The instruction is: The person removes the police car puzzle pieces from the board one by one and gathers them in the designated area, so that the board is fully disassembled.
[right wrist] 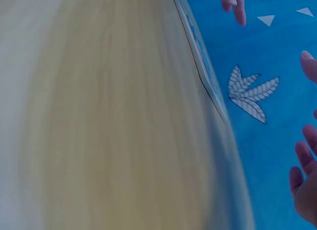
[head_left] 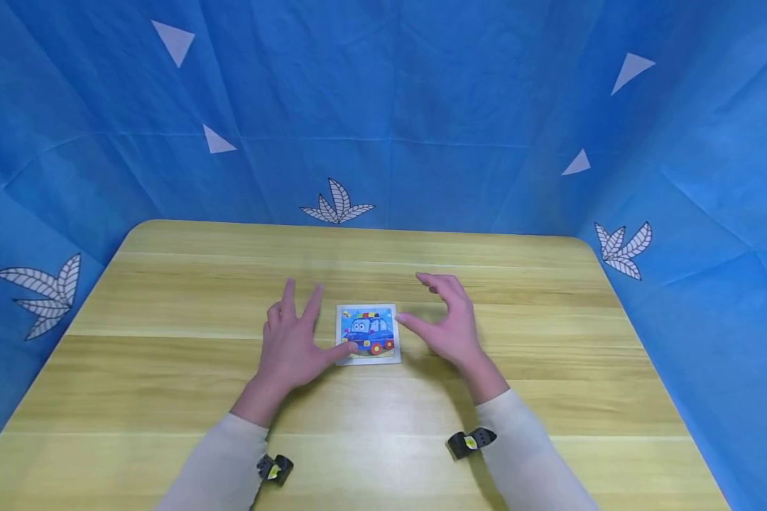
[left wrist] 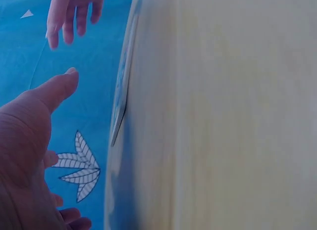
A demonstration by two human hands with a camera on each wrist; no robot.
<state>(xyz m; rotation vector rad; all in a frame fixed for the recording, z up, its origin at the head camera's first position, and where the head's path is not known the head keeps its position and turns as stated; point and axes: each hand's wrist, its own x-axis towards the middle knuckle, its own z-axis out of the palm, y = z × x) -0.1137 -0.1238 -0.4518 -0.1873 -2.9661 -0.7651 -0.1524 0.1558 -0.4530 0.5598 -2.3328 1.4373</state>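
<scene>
A thin square picture board [head_left: 371,333] with a white border lies flat on the wooden table; it shows a blue cartoon car with red wheels. At its left, my left hand [head_left: 292,351] hovers with fingers spread, and its thumb overlaps the picture's lower left corner in the head view. My right hand [head_left: 450,326] is raised on the other side, fingers loosely bent, thumb pointing at the right edge. Both wrist views show the board edge-on: the left hand [left wrist: 25,126] and the right hand [right wrist: 309,190] are held above the tabletop, with nothing in them.
The wooden table [head_left: 550,341] has rounded far corners. Behind it and along its sides hangs a blue cloth [head_left: 390,92] printed with white triangles and leaves. A black strap device [head_left: 469,443] sits on the right sleeve, and a similar one [head_left: 275,468] on the left.
</scene>
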